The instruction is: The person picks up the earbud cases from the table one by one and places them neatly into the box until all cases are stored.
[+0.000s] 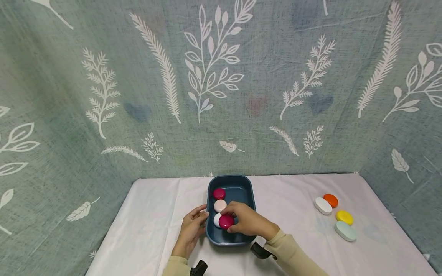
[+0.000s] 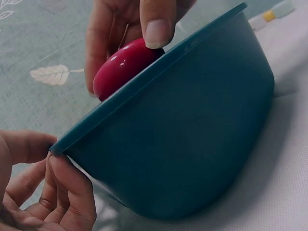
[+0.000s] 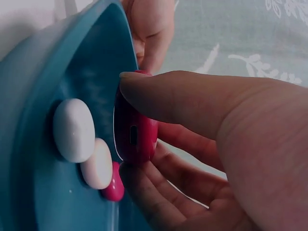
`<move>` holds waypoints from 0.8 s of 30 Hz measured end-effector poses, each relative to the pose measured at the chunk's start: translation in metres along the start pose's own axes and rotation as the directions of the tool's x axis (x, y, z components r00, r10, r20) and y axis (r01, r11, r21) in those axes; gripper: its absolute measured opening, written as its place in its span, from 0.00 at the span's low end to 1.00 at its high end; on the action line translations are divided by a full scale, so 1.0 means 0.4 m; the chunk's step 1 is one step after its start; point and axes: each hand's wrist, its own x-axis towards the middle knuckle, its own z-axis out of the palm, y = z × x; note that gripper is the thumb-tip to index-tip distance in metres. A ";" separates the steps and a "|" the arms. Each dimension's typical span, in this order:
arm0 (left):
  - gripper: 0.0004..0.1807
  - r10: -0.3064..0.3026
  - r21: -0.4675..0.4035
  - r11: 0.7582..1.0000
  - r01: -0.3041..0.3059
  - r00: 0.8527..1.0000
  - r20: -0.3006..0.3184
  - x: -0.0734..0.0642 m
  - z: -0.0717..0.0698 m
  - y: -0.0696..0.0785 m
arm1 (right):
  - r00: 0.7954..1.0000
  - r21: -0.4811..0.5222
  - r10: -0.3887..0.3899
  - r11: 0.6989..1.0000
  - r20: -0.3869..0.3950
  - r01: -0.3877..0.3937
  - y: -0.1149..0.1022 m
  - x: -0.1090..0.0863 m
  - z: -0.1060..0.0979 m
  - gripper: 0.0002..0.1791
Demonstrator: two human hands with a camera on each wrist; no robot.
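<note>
A deep blue rectangular tray with raised walls stands on the white cloth. Its left rim is pinched between the thumb and fingers of my left hand. My right hand holds a glossy crimson pebble over the tray, thumb on one side and fingertips on the other. In the right wrist view the held pebble stands on edge, with a small dark rectangle on its side. Along the tray's left side lie a white pebble, a pale pink pebble and another crimson pebble.
Off to the right on the cloth lie a white oval pebble, an orange one, a yellow one and a pale green one. A leaf-patterned green curtain rises behind and at both sides.
</note>
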 end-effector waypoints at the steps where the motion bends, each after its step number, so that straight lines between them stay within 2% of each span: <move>1: 0.24 -0.003 0.000 1.000 0.003 1.000 -0.002 0.001 0.000 0.000 | 1.000 0.000 -0.001 1.000 0.007 0.001 -0.001 0.001 0.003 0.26; 15: 0.24 -0.014 -0.005 1.000 0.014 1.000 -0.004 0.000 -0.002 -0.003 | 0.997 -0.035 -0.010 0.999 0.079 0.013 -0.002 0.008 0.035 0.25; 24: 0.24 0.001 -0.007 1.000 -0.001 1.000 -0.001 0.001 0.001 -0.002 | 0.997 0.050 -0.008 0.999 0.077 0.004 -0.006 0.001 0.031 0.24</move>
